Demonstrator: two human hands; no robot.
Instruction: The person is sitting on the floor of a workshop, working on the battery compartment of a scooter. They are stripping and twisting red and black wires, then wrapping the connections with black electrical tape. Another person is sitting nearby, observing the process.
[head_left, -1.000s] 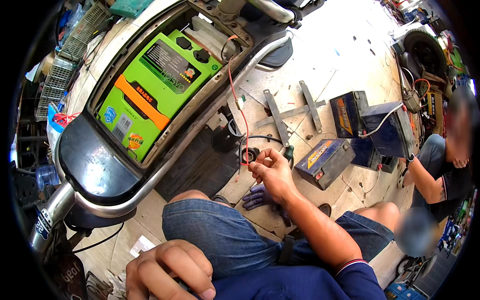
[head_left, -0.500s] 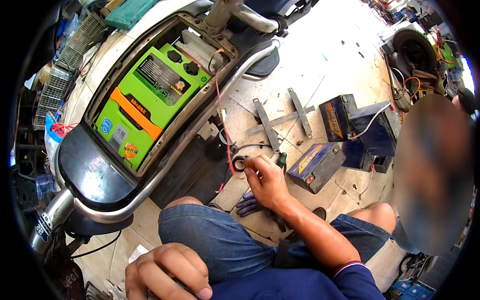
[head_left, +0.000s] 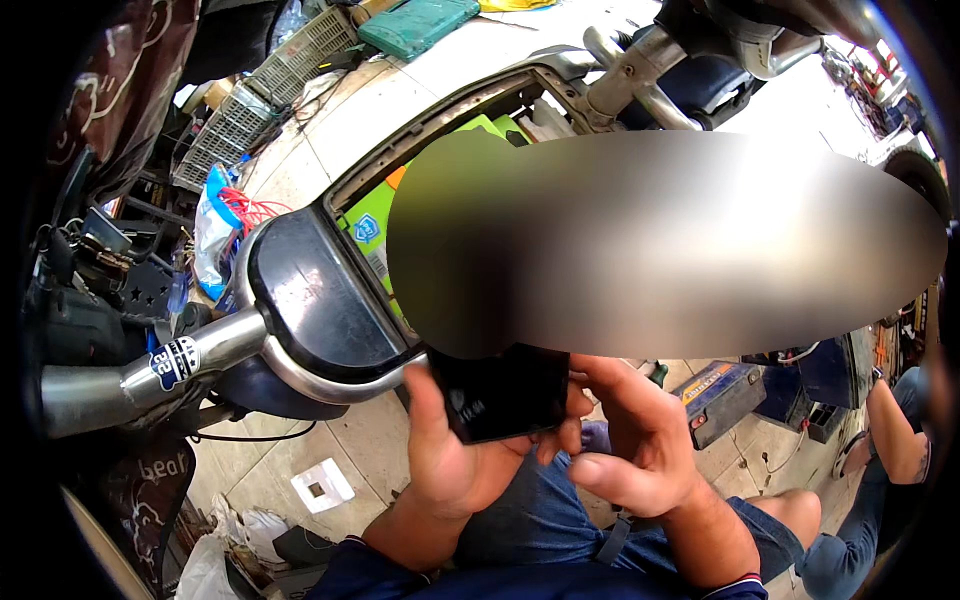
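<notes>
My left hand (head_left: 450,450) and my right hand (head_left: 630,440) together hold a black flat rectangular device (head_left: 505,392) close in front of me, above my lap in blue shorts. The left thumb lies along its left edge; the right fingers wrap its right side. A large blurred patch hides the middle of the view. Behind it stands a scooter (head_left: 310,290) with its seat compartment open, and a green battery (head_left: 375,225) shows at the compartment's left edge.
A chrome grab rail (head_left: 210,350) curves around the scooter's black tail. Old batteries (head_left: 720,395) lie on the tiled floor at right, near another seated person's leg (head_left: 895,445). Wire baskets (head_left: 240,120) and a green case (head_left: 415,25) sit at the back left.
My right hand left the wires on the floor and came up; my left hand rose from my knee. Both now hold the black device. The view has tilted closer to the scooter.
</notes>
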